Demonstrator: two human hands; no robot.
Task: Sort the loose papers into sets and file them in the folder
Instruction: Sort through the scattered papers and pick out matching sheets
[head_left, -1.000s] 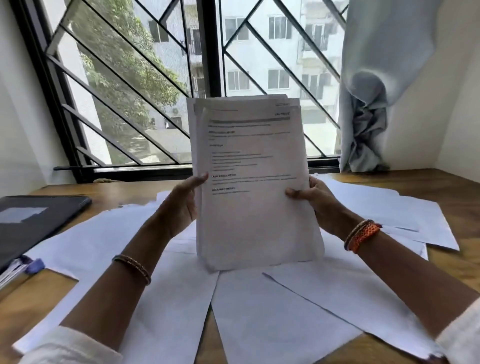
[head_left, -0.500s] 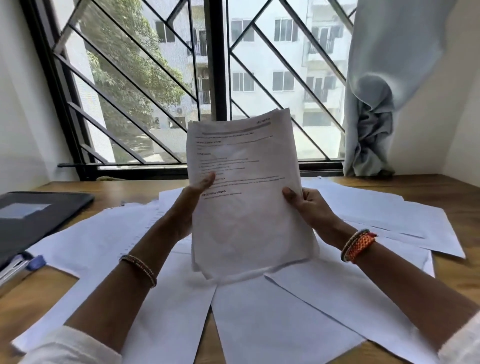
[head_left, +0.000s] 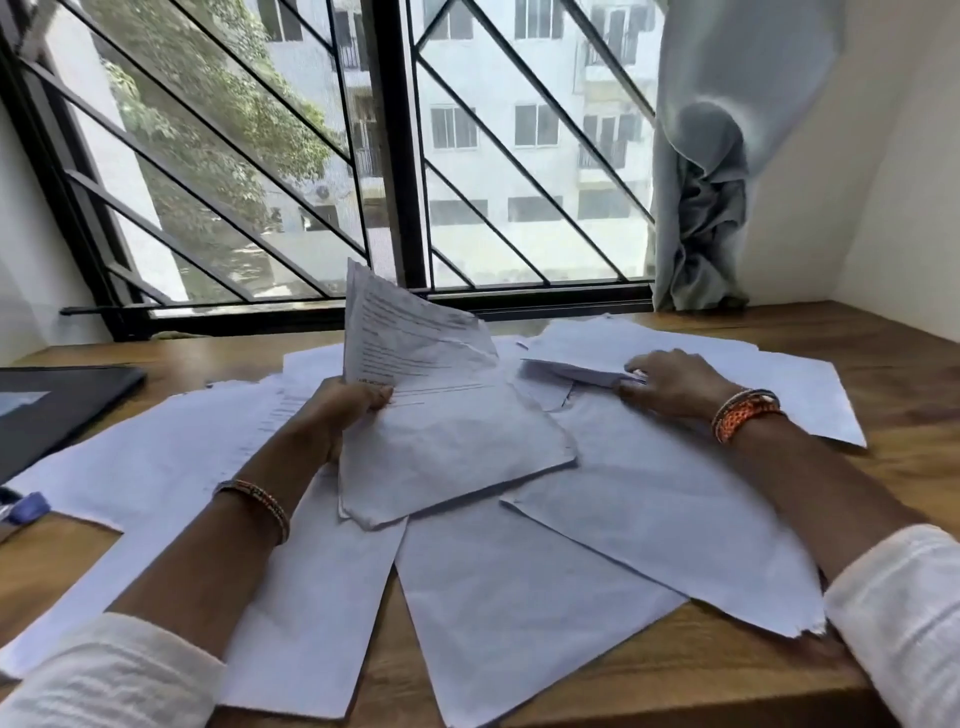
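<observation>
The left hand (head_left: 353, 402) grips a floppy stack of papers (head_left: 441, 415) by its edge above the table (head_left: 893, 374); the right hand (head_left: 670, 382) pinches another sheet (head_left: 571, 371) (light, limp, probably best supported underneath).

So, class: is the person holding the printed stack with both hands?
No: only the left hand grips the printed stack; the right hand pinches a separate sheet.

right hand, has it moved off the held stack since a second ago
Yes. The right hand left the stack and went right, down to a sheet on the table.
</observation>
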